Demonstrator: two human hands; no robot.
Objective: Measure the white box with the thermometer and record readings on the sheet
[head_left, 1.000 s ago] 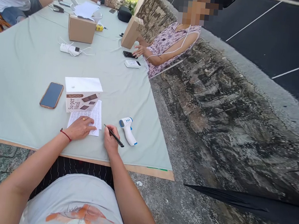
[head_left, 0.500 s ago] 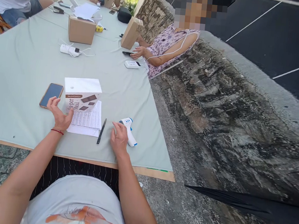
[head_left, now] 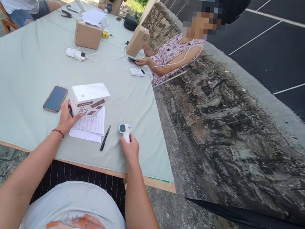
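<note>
My left hand [head_left: 67, 118] grips the lower left corner of a white carton [head_left: 90, 91] with brown print, its thumb on the front and its fingers on the left side. The carton is turned at a slight angle and overlaps printed sheets [head_left: 88, 127] beneath it. My right hand [head_left: 131, 147] is closed round the handle of a white forehead thermometer [head_left: 125, 129], whose blue-rimmed screen faces me. Between my hands a black pen [head_left: 105, 138] lies beside the sheets. A phone [head_left: 55, 99] in a brown case lies left of the carton.
A cardboard box [head_left: 88, 35] topped with papers stands farther back on the cloth-covered table [head_left: 27, 91]. Near it are a white device with a cable [head_left: 76, 54] and a tall brown box [head_left: 138, 41]. A person [head_left: 171, 55] sits at the right edge; two others are at the far end.
My right hand has taken hold of the thermometer and turned its screen toward me. My left hand has closed on the carton, which is now rotated and slightly shifted. The view has shifted a little.
</note>
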